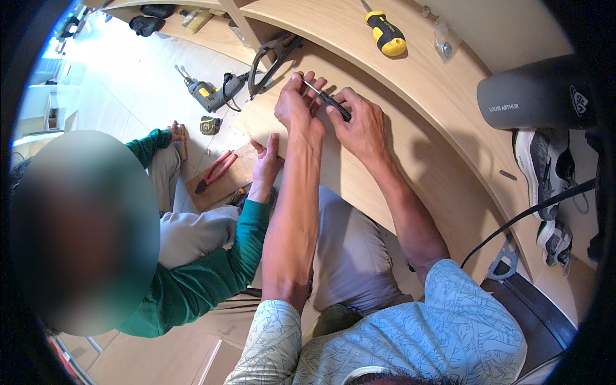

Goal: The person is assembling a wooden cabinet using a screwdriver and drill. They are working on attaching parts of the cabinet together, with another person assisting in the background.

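Screwdriver [328, 99], dark and slim, lies slantwise over the pale wooden panel [410, 160], its tip pointing up-left, handle down-right. From the left: a co-worker's hand [264, 160] in a green sleeve presses flat on the panel edge; the left hand [296, 106] pinches the tip end, fingers together; the right hand [359, 125] clamps the handle. One drill [208, 95], one red pliers [217, 170], one yellow-handled screwdriver [387, 35].

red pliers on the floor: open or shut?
Open. The red pliers lie flat on a wooden board on the floor, their two handles spread apart in a V. No hand touches them.
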A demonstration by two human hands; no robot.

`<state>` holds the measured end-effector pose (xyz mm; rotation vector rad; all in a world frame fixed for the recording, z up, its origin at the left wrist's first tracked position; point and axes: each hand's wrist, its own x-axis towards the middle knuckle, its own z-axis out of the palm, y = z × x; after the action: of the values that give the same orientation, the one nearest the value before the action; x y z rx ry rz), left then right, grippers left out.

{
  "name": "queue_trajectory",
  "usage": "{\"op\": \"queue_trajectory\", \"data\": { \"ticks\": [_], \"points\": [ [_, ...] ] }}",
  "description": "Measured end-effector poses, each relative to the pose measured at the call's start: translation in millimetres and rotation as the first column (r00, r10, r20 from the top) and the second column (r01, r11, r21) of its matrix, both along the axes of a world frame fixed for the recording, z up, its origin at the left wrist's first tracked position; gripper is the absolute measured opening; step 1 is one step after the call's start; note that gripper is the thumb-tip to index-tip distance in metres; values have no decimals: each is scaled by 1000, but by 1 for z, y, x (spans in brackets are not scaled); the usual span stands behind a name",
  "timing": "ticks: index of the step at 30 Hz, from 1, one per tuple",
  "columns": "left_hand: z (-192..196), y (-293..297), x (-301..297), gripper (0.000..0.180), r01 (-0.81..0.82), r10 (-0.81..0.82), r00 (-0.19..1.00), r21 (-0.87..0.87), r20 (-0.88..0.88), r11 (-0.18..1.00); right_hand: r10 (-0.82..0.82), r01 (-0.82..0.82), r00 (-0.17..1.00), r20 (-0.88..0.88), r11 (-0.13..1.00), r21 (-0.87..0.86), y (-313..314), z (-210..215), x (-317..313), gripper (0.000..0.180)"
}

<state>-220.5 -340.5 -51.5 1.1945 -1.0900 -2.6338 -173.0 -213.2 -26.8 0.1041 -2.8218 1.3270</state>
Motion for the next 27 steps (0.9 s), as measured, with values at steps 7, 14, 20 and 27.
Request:
{"op": "queue_trajectory", "data": {
  "ticks": [7,14,20,27],
  "points": [
    [-14,1,-25,30,-62,98,990,318,-99,946,-11,11,999,42,1000,-2,-8,2,-17,23],
    [-30,-10,-40,28,-82,131,987,399,-97,913,9,-10,999,34,1000,25,-9,-4,-32,24],
    [-29,-14,-48,21,-110,139,989,358,-54,927,6,-7,999,49,1000,16,-9,-11,-38,25],
    [-6,-7,-56,20,71,98,977,-720,191,690,12,-2,995,-101,996,91,-11,-28,-54,21]
  ]
}}
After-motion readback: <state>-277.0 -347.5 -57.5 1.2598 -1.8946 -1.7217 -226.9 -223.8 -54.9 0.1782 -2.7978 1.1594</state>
